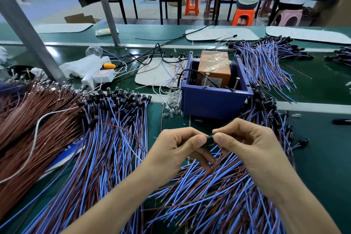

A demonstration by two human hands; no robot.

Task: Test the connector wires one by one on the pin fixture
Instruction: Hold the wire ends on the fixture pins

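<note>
Hands: left hand (176,146) and right hand (245,142) are both closed in a pinch on one black connector (209,139), thumb and forefinger of each meeting on it.
Connector: held in the air between the fingertips, above the near pile (218,192), on the near side of the bin (214,100) and apart from the pins. Its own wires cannot be picked out from the pile below.
Fixture: two thin pins (205,80) stand tilted at the bin's near rim, in front of an orange box (214,66).
Risk, tangle: the leads probably run down into the crossed blue and brown wires. Lifting fast could drag neighbours up or strain the joint at the connector.
Risk, contact: the pins are thin and lean at different angles. A bare end could slip off, or both ends could land on one pin, giving a false fail.
Risk, mixing: the left pile (114,138) and the near pile lie close, with another heap (266,62) far right. A wire dropped in the wrong one would be skipped or tested twice.
Risk, sweep: small clear bulbs (171,104) lie on the bench (322,148) just left of the bin. Trailing leads could scatter them.
Risk, grip: the fingers cover most of the connector, so its orientation is hard to check.
</note>
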